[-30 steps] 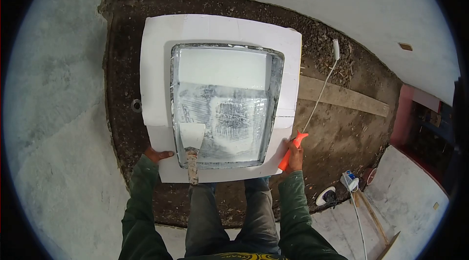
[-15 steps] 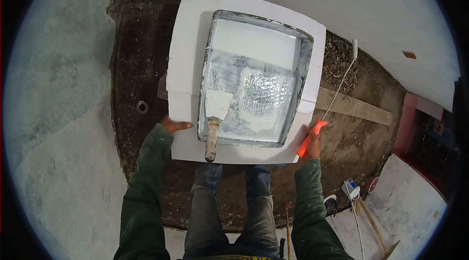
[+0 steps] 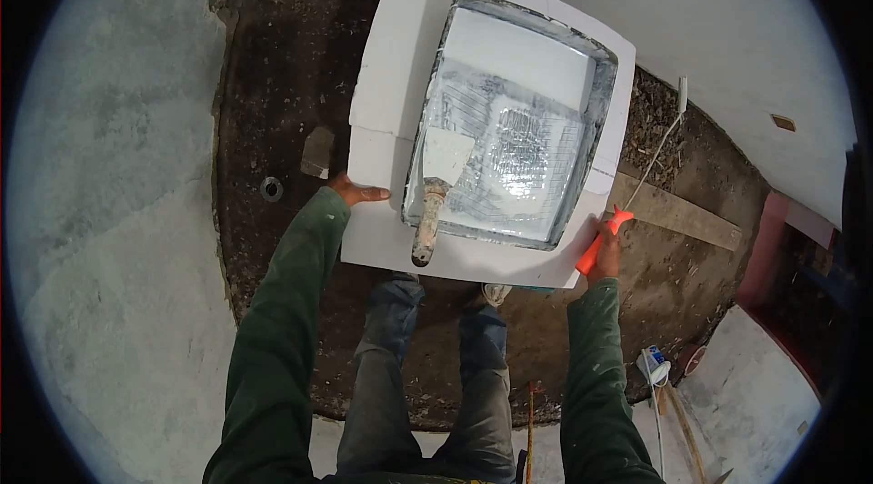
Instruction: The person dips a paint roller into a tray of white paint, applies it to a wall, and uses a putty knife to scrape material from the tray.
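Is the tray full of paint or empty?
Partly full: white paint pools at the far end of the tray; the ribbed part is only smeared.

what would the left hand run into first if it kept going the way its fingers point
Probably the paint tray rim, just past the left hand across the white board; the scraper handle lies right behind it.

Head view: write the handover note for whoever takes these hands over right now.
Left hand: grips the white board at its near left edge.
Right hand: holds an orange-handled tool against the board's near right corner.
Things: paint tray sits on the board, white paint pooled at its far end; scraper lies in it, handle over the near rim.
Done: board loaded and held up over the dirt floor.
Left: board not yet set down; keep it level.
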{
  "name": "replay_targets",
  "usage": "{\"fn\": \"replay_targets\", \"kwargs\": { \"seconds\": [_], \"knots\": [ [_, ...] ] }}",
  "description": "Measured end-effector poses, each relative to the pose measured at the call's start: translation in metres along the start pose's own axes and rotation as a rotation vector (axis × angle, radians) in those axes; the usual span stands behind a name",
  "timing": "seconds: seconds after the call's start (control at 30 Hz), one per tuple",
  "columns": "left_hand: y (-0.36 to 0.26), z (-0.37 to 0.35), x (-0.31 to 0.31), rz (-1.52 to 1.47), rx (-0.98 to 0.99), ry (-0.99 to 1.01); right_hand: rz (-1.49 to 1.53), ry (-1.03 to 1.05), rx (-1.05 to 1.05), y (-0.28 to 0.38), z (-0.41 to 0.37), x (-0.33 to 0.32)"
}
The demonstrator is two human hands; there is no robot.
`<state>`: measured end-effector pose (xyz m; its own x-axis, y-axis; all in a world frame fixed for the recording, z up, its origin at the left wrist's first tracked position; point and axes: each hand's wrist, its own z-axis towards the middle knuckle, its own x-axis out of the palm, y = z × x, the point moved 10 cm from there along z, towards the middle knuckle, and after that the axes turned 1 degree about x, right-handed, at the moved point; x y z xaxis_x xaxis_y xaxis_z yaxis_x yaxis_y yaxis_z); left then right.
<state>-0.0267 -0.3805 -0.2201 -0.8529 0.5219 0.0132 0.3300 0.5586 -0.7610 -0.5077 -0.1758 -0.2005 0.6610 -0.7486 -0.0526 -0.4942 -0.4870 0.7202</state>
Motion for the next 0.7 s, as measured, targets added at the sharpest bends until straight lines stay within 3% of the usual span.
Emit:
{"fn": "replay_targets", "kwargs": {
  "seconds": [0.7],
  "knots": [
    [0.003, -0.004, 0.006, -0.009, -0.064, -0.008, -0.008, -0.035, -0.025, -0.01, 0.015, -0.012]
  ]
}}
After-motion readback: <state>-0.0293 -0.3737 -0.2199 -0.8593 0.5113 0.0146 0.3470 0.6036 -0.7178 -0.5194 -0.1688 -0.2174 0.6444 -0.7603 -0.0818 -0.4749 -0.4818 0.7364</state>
